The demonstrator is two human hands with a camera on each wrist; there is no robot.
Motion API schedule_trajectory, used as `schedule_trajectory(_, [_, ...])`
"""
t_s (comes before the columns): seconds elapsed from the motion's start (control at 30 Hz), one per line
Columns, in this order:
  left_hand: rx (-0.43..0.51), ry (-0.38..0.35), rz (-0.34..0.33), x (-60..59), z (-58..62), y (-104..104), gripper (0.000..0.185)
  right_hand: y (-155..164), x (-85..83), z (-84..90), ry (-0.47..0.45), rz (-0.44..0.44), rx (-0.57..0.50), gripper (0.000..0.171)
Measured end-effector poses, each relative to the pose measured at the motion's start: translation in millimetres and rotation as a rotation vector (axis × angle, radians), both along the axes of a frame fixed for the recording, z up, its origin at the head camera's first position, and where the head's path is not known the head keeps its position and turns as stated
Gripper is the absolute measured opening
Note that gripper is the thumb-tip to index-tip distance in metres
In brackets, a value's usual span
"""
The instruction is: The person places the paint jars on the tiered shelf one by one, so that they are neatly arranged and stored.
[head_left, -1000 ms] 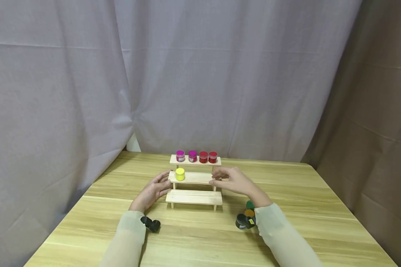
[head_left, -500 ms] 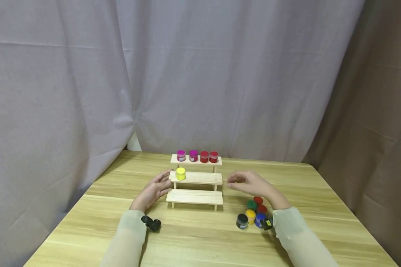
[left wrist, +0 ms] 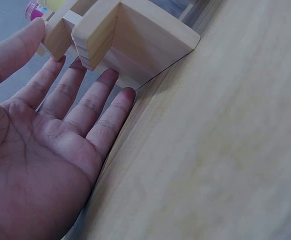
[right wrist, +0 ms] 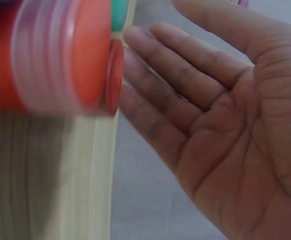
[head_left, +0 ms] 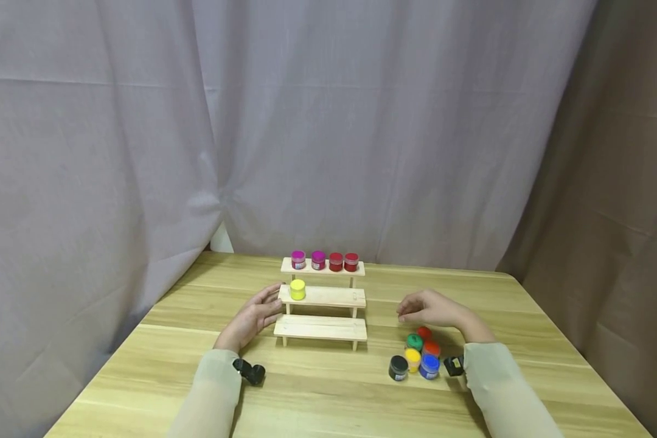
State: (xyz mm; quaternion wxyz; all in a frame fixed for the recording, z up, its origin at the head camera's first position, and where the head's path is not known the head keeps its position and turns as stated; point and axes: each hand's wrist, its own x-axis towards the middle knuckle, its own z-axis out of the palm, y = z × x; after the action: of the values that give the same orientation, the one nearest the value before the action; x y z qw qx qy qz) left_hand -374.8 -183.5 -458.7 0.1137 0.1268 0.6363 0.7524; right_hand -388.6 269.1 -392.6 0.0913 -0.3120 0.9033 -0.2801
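Note:
A three-tier wooden stand (head_left: 328, 328) sits mid-table. My left hand (head_left: 252, 316) is at its left end, thumb and fingers extended; in the left wrist view the fingertips (left wrist: 128, 95) reach the stand's side. One yellow jar (head_left: 298, 290) stands at the left of the middle tier. My right hand (head_left: 435, 309) hovers above the table right of the stand, fingers loosely bent, holding nothing. Just in front of it is a group of small paint jars: two red (head_left: 431, 348), green (head_left: 414, 342), orange-yellow (head_left: 413, 360), blue (head_left: 429, 367) and black (head_left: 398, 368). A red jar (right wrist: 80, 60) looms large in the right wrist view.
On the top tier stand two magenta jars (head_left: 318, 260) and two dark red jars (head_left: 351, 262). Grey curtains (head_left: 328, 134) hang behind the wooden table (head_left: 317, 401), with a brown curtain (head_left: 608, 213) at the right. A black camera is strapped on each wrist.
My right hand has drawn away from the right end of the stand's middle tier, moving right and bringing the jar group into full sight. The left hand stays by the stand.

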Motion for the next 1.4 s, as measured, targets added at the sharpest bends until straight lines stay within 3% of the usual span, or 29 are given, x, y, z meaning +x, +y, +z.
schedule_trajectory(0.37, [0.006, 0.008, 0.004, 0.1, -1.1, 1, 0.060, 28, -6.3, -6.8, -0.200, 0.012, -0.009, 0.031])
schedule_trajectory(0.7, [-0.002, 0.015, -0.003, 1.2, -5.5, 0, 0.064, 30, -5.2, -9.8, -0.207, -0.002, 0.012, 0.031])
schedule_trajectory(0.93, [0.006, 0.018, -0.010, -0.4, -1.6, 0, 0.063, 36, -6.5, -8.4, -0.220, -0.016, 0.029, 0.030])
schedule_trajectory(1.4, [-0.005, 0.000, -0.018, -2.7, -1.4, -1, 0.063, 34, -11.5, -16.0, -0.148, -0.032, 0.046, 0.025])
